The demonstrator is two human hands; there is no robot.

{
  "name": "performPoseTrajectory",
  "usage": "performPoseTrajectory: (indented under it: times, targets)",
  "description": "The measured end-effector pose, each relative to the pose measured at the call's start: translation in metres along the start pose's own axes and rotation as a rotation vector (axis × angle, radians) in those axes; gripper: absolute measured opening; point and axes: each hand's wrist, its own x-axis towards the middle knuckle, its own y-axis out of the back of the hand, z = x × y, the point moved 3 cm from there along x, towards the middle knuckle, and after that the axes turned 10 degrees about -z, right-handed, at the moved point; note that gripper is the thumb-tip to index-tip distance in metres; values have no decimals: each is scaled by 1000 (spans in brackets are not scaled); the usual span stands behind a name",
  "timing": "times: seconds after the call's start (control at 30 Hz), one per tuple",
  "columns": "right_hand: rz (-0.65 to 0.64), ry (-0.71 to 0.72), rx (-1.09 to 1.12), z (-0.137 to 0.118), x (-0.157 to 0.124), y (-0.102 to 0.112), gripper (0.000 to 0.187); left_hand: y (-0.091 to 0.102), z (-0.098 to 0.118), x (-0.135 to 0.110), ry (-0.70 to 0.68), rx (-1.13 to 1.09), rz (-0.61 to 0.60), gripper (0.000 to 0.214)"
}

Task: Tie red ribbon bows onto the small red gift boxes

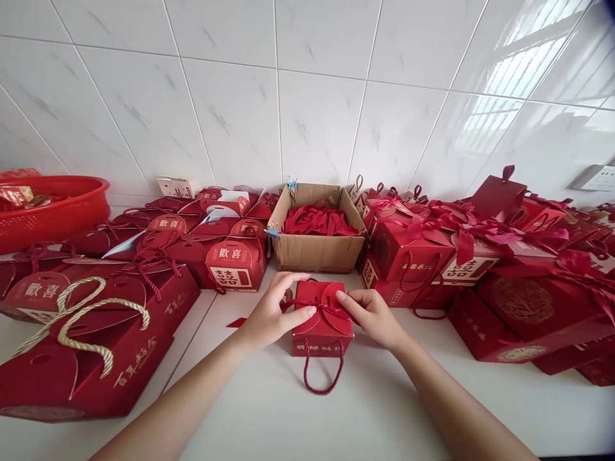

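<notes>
A small red gift box [303, 333] stands on the white table in front of me, its rope handle [323, 390] hanging toward me. Across its lid runs a red ribbon [341, 313], crossed near the middle. On the left side, my left hand [276, 314] pinches the ribbon, its thumb on the lid and its fingers curled behind. From the right, my right hand [377, 315] grips the ribbon's other side, its thumb at the lid's edge. One ribbon end [236, 323] shows left of my left wrist. My fingers partly hide the ribbon.
Behind the box sits a cardboard box [319, 251] of loose red ribbons [321, 221]. Red gift boxes with rope handles [158, 346] crowd the left. Ribbon-tied boxes [413, 250] are stacked at right. A red plastic basket [62, 221] stands far left, near the tiled wall [317, 121].
</notes>
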Motion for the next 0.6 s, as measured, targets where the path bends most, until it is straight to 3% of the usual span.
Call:
performPoseTrajectory:
  times: [0.13, 0.23, 0.6]
  targets:
    - [-80, 7, -30, -3, -3, -1, 52, -3, 5, 0, 37, -110, -66, 37]
    - [-88, 24, -40, -3, -5, -1, 53, -3, 8, -1, 75, -123, -42, 33]
    - [148, 96, -2, -4, -6, 0, 58, -5, 4, 0, 45, -32, 14, 22]
